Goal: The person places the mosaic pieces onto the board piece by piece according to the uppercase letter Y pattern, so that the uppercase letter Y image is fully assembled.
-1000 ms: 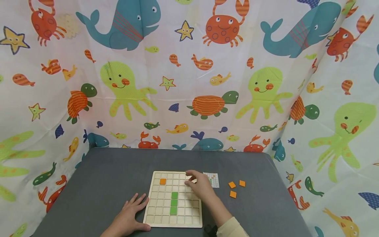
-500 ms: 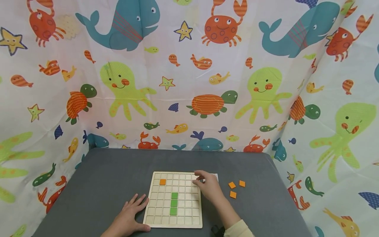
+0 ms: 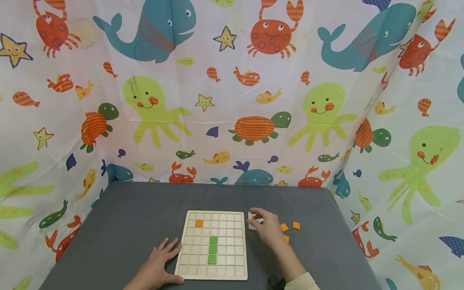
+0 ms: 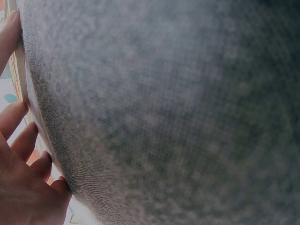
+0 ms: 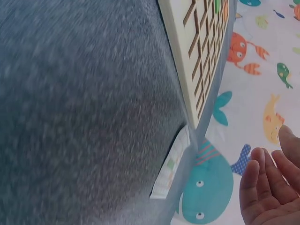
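A pale wooden grid board (image 3: 232, 249) lies flat on the table. It bears one orange tile (image 3: 199, 223) near its upper left and a column of three green tiles (image 3: 212, 249) near its middle. My left hand (image 3: 156, 259) rests at the board's left edge, fingers spread, thumb by the near left corner. To the right of the board, my right hand (image 3: 271, 230) hovers over a small printed card (image 3: 251, 226) and partly covers it. Its fingers are loosely bent; the right wrist view shows nothing between them, and there the card (image 5: 170, 164) lies apart from the hand.
Three loose orange tiles lie right of the right hand, one fully visible tile (image 3: 296, 225) and two partly covered by the hand. A dark grey cloth (image 3: 145, 209) covers the table. A sea-animal curtain (image 3: 224, 133) hangs behind and at both sides.
My right hand has moved right, from above the board's upper right to over the card and beside the loose orange tiles. The left hand has stayed at the board's edge.
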Available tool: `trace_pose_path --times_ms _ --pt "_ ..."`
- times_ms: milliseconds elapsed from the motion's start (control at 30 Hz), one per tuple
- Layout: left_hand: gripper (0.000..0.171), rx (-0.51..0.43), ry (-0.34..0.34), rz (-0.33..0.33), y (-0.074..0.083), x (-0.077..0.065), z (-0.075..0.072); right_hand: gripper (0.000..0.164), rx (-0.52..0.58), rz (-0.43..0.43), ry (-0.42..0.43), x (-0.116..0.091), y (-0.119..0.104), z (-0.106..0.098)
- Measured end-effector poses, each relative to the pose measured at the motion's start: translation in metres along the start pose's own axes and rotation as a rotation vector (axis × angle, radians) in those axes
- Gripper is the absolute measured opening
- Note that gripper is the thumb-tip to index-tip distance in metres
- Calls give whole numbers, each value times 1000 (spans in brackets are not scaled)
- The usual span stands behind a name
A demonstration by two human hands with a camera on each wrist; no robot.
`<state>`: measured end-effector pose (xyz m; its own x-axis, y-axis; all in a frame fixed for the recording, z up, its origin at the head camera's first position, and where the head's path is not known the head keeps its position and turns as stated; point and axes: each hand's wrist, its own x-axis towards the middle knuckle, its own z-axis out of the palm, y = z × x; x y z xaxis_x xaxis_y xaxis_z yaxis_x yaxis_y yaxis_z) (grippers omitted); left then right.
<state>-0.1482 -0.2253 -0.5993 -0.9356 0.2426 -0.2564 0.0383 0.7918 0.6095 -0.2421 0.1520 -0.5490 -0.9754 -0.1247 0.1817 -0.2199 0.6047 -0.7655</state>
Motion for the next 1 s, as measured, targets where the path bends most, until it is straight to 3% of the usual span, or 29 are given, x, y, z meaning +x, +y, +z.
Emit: trace_pose_path --times_ms 333,700,1000 --pt "111 -16 -25 6 -3 0 -1 34 -14 75 60 -1 7 -20" --pt "112 -15 -26 -16 -4 3 2 37 -44 124 123 -6 33 -47" --pt "114 -8 -2 -19 -3 1 1 36 -53 201 108 -9 58 -66"
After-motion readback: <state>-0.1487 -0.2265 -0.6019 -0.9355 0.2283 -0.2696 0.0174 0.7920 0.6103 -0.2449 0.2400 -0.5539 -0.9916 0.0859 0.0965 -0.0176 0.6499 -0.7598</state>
